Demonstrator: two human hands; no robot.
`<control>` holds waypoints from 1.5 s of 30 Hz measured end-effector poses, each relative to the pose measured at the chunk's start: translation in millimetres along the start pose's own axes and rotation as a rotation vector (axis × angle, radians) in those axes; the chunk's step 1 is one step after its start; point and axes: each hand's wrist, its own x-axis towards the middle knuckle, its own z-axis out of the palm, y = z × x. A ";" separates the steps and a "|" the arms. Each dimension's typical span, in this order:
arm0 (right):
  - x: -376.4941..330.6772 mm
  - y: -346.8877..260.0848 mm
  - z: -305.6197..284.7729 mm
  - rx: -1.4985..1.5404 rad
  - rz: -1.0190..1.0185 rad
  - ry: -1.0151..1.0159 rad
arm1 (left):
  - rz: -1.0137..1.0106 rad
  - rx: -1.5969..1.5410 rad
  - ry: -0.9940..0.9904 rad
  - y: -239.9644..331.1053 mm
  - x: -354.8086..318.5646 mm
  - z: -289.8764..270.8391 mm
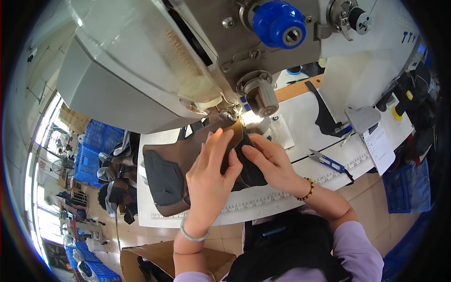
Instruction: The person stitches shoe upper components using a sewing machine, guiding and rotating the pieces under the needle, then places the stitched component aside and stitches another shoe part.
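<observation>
Under the lit needle area of a sewing machine (141, 87) lies a brown panel (185, 149) with black pieces on it. My left hand (211, 164) rests on the panel's upper face, its fingers stretched toward the needle and the thumb apart. Close by on the right, my right hand (272, 162) pinches the panel's black edge between thumb and fingers; part of that grip is hidden. A black shaped patch (162, 177) shows on the panel's left end. The needle tip is lost in the glare.
Blue-handled thread snips (327, 162) lie on the white table (300, 136), right of my right hand. Behind them are a black curved strip (323, 110) and a paper sheet (379, 149). An open cardboard box (162, 251) stands below; blue crates (96, 150) stand left.
</observation>
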 end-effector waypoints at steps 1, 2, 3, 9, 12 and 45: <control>-0.6 -1.1 -0.7 0.001 -0.005 -0.002 | 0.016 0.047 0.013 0.4 -2.9 2.5; -1.7 -3.8 -1.2 0.054 -0.002 -0.003 | 0.030 0.087 0.039 0.7 -6.2 7.5; -2.8 -6.4 -1.6 0.106 0.001 -0.005 | 0.031 0.089 0.044 -0.5 -9.5 13.1; -22.9 -0.7 -11.6 -0.045 0.098 -0.165 | 0.161 0.135 0.057 -7.3 -16.9 14.1; -23.5 -5.5 -10.2 -0.073 -0.010 -0.176 | 0.160 0.120 0.050 -7.4 -16.8 14.5; -12.0 -8.4 -13.5 -0.092 -0.220 -0.284 | 0.134 0.091 0.112 -9.4 -2.2 14.3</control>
